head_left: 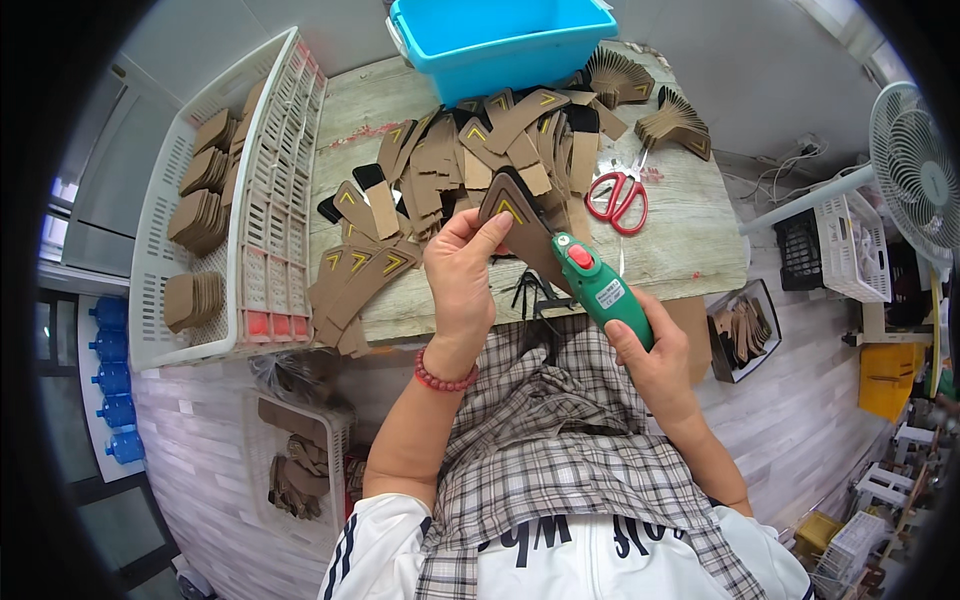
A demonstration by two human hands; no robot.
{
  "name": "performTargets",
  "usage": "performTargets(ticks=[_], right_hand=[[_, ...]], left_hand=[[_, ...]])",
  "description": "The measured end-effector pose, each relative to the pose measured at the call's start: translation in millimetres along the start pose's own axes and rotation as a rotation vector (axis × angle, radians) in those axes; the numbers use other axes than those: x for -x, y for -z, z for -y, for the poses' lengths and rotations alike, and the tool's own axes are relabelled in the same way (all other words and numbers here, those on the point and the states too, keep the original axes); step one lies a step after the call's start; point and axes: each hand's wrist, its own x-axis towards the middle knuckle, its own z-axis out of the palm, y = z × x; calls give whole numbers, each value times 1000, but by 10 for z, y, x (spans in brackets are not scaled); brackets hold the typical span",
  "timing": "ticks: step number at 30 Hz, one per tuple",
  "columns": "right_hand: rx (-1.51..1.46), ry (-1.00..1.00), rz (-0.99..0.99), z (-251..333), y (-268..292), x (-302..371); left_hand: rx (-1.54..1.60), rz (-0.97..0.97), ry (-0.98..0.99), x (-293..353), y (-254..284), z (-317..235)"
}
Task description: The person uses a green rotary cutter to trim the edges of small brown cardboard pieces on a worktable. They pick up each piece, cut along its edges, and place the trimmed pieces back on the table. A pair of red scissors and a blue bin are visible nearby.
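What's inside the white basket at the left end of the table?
The white basket holds several stacks of brown pieces. Its right wall partly hides those nearest it, and whatever lies beneath the stacks is covered and cannot be seen.

This looks like a small workshop for piecework: a worn, pale wood-grain counter (690, 230) carries a heap of flat, curved brown pieces with yellow chevrons (430, 185), beside red-handled metal scissors (617, 198) and a green handheld power tool (605, 287). Stacks of like brown pieces (197, 222) fill a tall white slatted plastic crate (275, 200), and more lie in a low white plastic basket (338, 450) on the grey plank-patterned floor (200, 440).
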Motion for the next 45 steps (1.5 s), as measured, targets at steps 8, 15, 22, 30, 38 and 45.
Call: performTargets(ticks=[8, 15, 22, 30, 38, 45], right_hand=[[-34, -35, -6, -101, 12, 16], [-57, -39, -15, -90, -5, -14], [-70, -34, -29, -89, 3, -29], [-82, -35, -19, -97, 30, -34], [-138, -55, 4, -92, 33, -29], [-160, -64, 24, -75, 40, -32]], left_hand=[[-23, 23, 82, 45, 22, 210], [-24, 14, 173, 124, -6, 268], [-55, 91, 250, 204, 12, 277], [-104, 118, 258, 252, 17, 196], [7, 168, 353, 251, 57, 99], [-170, 156, 262, 194, 108, 40]])
